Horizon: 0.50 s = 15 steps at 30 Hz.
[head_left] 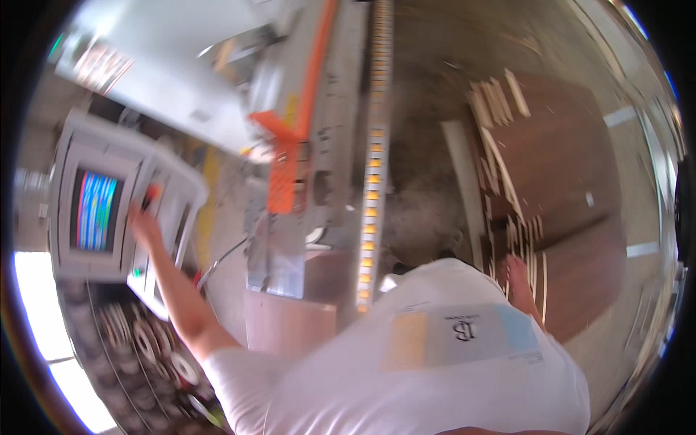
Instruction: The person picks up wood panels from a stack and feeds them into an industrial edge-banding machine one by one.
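Observation:
My left arm stretches out to a light grey control console (94, 138) with a lit screen (98, 212) showing coloured bands. My left hand (143, 223) is at the console's panel, just right of the screen, beside a red and yellow knob or button (151, 194). Its fingers are blurred, so their grip is unclear. My right hand (516, 274) hangs low at my right side, near the edge of a stack of brown boards (562, 159) and pale wood strips (512, 188). Blur hides its fingers too, and I cannot tell whether it touches the strips.
A long machine bed with an orange guard (283, 174) runs ahead of me, beside a rail with yellow marks (373, 196). A white machine housing (167, 80) stands at the far left. Rolls of edging (148, 341) sit on a rack below the console.

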Tool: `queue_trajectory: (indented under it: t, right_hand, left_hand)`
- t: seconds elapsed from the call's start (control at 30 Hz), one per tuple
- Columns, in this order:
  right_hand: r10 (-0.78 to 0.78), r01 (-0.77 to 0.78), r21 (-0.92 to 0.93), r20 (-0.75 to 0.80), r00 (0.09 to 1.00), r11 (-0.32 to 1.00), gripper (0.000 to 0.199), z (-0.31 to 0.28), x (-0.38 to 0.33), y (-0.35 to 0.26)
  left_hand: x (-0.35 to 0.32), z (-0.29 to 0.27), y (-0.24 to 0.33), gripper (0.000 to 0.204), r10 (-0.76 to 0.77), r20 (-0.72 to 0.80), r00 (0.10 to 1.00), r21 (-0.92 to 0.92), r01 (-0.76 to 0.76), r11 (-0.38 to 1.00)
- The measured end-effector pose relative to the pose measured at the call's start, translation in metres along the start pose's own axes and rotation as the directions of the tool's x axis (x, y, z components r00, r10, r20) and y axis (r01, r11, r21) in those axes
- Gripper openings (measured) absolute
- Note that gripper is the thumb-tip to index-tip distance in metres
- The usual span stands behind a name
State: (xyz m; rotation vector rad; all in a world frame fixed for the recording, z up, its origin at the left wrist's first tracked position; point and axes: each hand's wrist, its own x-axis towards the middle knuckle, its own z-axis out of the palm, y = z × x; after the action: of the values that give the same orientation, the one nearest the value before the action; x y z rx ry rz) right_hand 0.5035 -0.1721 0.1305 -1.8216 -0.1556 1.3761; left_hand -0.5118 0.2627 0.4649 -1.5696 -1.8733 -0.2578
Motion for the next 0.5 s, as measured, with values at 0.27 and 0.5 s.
queue_trajectory:
  t: [0.27,0.5]
  right_hand:
    - [0.017,0.049,0.157,-0.396,0.918,0.986,0.036,-0.016,0.03,-0.043]
    - [0.043,0.065,0.276,-0.368,0.929,0.959,0.046,-0.068,0.109,-0.101]
  left_hand:
    - [-0.119,-0.077,0.327,0.025,-0.285,-0.148,0.947,-0.931,-0.037,0.363]
    - [-0.248,-0.152,0.627,0.024,0.437,0.611,0.66,-0.78,0.596,0.189]
